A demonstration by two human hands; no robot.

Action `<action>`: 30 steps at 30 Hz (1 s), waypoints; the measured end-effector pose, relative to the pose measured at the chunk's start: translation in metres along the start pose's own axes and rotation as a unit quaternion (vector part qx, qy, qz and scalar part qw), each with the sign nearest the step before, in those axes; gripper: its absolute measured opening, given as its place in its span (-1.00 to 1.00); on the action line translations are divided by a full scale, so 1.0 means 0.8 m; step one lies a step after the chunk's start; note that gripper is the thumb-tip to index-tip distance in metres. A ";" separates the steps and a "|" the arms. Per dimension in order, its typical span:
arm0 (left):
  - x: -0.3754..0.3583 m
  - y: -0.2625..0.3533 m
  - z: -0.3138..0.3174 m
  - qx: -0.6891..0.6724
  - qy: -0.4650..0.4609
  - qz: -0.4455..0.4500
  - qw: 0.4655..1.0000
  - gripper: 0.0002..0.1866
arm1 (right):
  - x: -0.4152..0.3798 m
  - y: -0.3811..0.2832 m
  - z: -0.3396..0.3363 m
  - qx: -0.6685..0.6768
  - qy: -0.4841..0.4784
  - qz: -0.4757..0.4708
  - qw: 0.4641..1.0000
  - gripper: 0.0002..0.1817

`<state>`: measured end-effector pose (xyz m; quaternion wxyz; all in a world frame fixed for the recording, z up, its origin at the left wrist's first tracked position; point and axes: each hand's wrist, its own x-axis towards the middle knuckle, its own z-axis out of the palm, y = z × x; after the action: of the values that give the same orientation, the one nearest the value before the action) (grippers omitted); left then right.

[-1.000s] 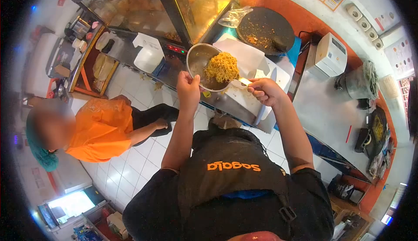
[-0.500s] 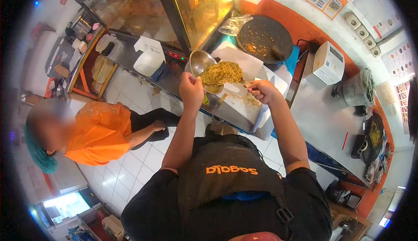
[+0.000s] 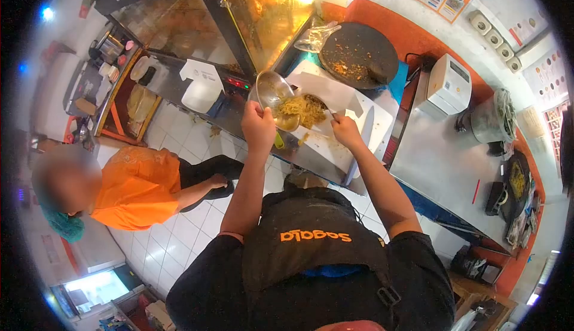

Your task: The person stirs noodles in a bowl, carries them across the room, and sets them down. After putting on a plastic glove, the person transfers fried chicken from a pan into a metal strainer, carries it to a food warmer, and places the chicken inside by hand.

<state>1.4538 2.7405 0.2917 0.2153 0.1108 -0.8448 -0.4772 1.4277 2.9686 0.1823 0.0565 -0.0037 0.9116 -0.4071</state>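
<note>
A metal bowl (image 3: 272,87) is tilted to the right, and my left hand (image 3: 259,129) grips its near rim. Yellow noodles (image 3: 308,113) lie partly at the bowl's mouth and partly to its right, above a white board (image 3: 335,154). My right hand (image 3: 347,132) is closed round the handle of a utensil, whose head is among the noodles. Small yellow bits are scattered on the board. A knife (image 3: 368,125) lies on the board's right part.
A round dark board (image 3: 359,55) with food scraps stands behind. An open white box (image 3: 201,86) is on the counter at left. A person in an orange shirt (image 3: 136,187) stands at the left. A white printer (image 3: 448,86) and clear bucket (image 3: 492,119) are at right.
The noodles have shifted down and to the left, nearer the bowl's mouth. My right hand has moved slightly left and down with the utensil. The bowl has moved slightly left.
</note>
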 end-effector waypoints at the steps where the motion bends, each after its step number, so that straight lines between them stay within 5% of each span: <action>1: 0.002 -0.001 0.002 0.001 -0.002 0.001 1.000 -0.86 | -0.003 -0.002 -0.005 -0.010 0.005 -0.011 1.000 -0.72; 11: 0.008 0.014 0.006 0.014 -0.050 0.022 0.998 -0.83 | -0.048 -0.049 -0.047 0.130 0.084 -0.087 0.984 -0.62; 17: 0.007 0.015 0.012 0.036 -0.067 0.078 0.994 -0.82 | -0.047 -0.070 -0.031 0.094 -0.001 -0.221 0.971 -0.59; 30: 0.005 0.002 0.017 -0.010 -0.036 -0.006 0.999 -0.83 | -0.066 -0.007 -0.077 0.012 0.032 -0.161 0.986 -0.56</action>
<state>1.4442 2.7499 0.2876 0.1833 0.0961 -0.8463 -0.4909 1.4733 3.0132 0.2323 -0.0391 -0.1364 0.8955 -0.4218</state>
